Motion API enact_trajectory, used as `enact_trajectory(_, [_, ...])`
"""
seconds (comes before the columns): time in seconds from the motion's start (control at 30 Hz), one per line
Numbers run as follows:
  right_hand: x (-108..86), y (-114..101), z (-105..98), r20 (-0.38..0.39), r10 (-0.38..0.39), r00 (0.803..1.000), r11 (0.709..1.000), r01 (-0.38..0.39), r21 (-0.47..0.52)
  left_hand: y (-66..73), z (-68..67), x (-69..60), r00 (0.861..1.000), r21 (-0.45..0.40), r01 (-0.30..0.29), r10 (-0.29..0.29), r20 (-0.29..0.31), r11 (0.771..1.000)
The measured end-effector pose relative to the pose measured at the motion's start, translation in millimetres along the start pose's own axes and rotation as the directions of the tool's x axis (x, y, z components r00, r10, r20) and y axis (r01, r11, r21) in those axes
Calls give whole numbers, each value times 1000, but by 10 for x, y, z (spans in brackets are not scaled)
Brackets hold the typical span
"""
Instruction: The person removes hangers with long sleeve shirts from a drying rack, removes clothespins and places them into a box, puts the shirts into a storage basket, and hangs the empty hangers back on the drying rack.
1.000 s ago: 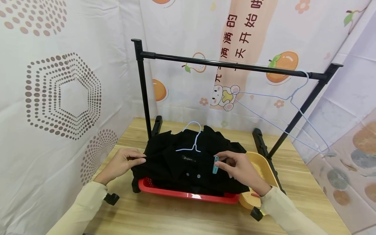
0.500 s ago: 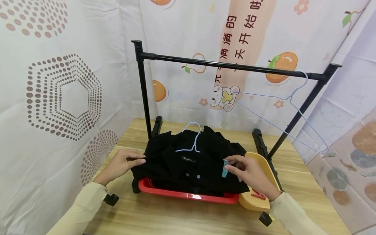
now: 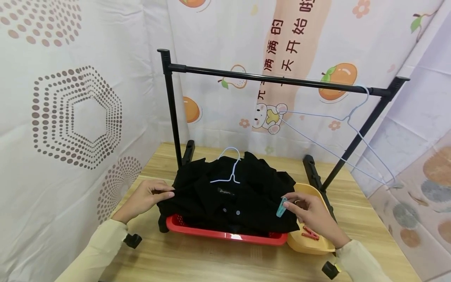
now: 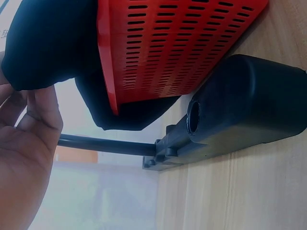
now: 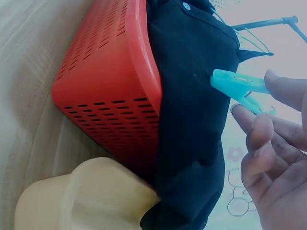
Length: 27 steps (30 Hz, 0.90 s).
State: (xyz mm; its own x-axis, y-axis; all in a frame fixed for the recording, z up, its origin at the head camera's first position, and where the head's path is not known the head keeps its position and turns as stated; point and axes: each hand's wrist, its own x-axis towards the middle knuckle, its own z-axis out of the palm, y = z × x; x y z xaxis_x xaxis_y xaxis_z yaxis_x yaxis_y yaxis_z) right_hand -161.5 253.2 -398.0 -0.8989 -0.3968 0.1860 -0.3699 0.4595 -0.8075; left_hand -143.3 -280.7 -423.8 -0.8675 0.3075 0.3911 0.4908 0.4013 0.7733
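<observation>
A black buttoned garment (image 3: 211, 207) lies bunched over a red basket (image 3: 225, 234), with the hook of a light blue hanger (image 3: 234, 170) rising from its collar. At the garment's left edge, my left hand (image 3: 148, 197) pinches the cloth between thumb and fingers. My right hand (image 3: 313, 213) pinches a teal clothespin (image 3: 281, 207) near the garment's right side. In the right wrist view the clothespin (image 5: 240, 86) points toward the black cloth; whether it touches the cloth I cannot tell. The hanger's lower part is hidden in the garment.
A black rack (image 3: 282, 80) stands over the basket, its feet on the wooden table (image 3: 197, 258). Another blue hanger (image 3: 347, 117) hangs at the bar's right end. Right of the basket sits a yellow container (image 3: 303, 244) holding a red clothespin (image 3: 310, 233).
My right hand has moved right and slightly toward me with the clothespin, which now tilts more. The red clothespin has come into fuller view. My left hand stays on the cloth.
</observation>
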Motion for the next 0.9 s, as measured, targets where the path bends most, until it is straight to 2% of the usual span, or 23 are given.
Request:
enact_trajectory(0.17, [-49, 42, -95, -22, 61, 998, 997, -60, 54, -20, 0, -7, 1000, 12, 25, -25, -4, 1000])
enact_trajectory(0.27, [-75, 91, -154, -47, 79, 996, 996, -76, 48, -19, 1, -4, 999, 16, 34, -34, -4, 999])
enact_trajectory(0.6, [-226, 373, -285, -125, 156, 980, 982, -167, -82, 9, 3, 18, 1000, 8, 10, -10, 12, 1000])
enact_trajectory(0.8, [-290, 551, -372, -132, 172, 976, 966, -194, -173, 17, -2, 10, 1000, 10, 8, -8, 1, 1000])
enact_trajectory(0.9, [-300, 612, -403, -99, 169, 981, 943, -190, -274, 10, -3, -2, 1000, 23, 6, -6, -6, 1000])
